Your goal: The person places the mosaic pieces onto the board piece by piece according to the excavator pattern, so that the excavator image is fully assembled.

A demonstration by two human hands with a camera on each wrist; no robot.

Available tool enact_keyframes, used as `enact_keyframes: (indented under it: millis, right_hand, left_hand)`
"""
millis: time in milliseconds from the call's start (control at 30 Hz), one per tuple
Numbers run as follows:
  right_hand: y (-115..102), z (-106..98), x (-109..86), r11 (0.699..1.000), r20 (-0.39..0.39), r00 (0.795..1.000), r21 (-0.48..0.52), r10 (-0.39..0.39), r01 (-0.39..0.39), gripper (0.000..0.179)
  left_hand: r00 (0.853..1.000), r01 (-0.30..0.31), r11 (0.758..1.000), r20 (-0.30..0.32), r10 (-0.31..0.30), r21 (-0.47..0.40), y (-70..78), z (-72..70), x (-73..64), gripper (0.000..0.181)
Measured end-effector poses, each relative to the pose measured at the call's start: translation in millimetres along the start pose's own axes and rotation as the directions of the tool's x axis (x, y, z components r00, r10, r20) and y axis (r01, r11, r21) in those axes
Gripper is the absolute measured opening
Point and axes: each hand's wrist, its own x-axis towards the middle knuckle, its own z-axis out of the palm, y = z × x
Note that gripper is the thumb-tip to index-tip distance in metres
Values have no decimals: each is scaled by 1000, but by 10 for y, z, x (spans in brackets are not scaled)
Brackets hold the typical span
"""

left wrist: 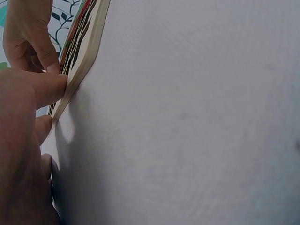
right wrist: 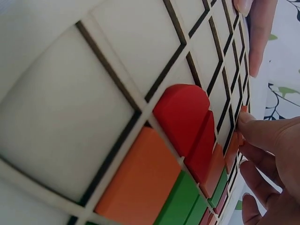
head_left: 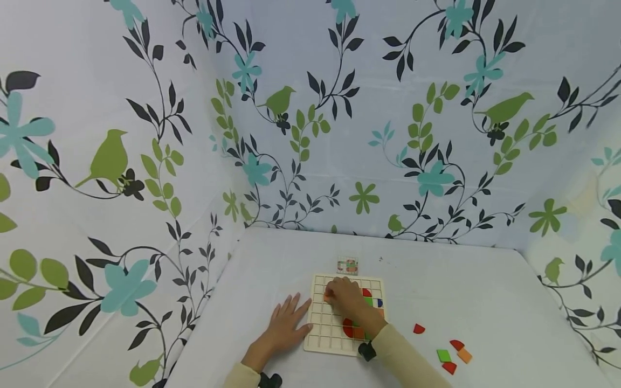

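Observation:
A pale wooden grid board (head_left: 317, 328) lies on the white table, with colored tiles in some of its cells. My left hand (head_left: 286, 323) rests at the board's left side, fingers spread, its thumb and a fingertip touching the edge. Over the upper part of the board, my right hand (head_left: 346, 299) pinches a small orange tile (right wrist: 243, 108) between thumb and fingers. That tile's full shape is hidden by the fingers. In the right wrist view, red round-edged tiles (right wrist: 183, 112), an orange square tile (right wrist: 140, 178) and green tiles (right wrist: 180, 199) sit in the grid.
Loose tiles lie right of the board: a red one (head_left: 419, 328) by itself, and a group with a green square (head_left: 443, 355), an orange square (head_left: 464, 355) and two red pieces. A small patterned card (head_left: 347, 265) lies behind the board. Leaf-and-bird cloth surrounds the table.

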Motion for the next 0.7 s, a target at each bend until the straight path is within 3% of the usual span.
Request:
enact_keyframes:
  millis: [567, 700]
  right_hand:
    - [-12, -111, -72, 998, 67, 997, -61, -23, 27, 11]
    - [93, -231, -225, 999, 59, 998, 24, 22, -23, 9]
  left_hand:
    - [999, 33, 999, 24, -34, 29, -15, 37, 56, 66]
    - [999, 30, 999, 20, -30, 38, 2, 20, 57, 68]
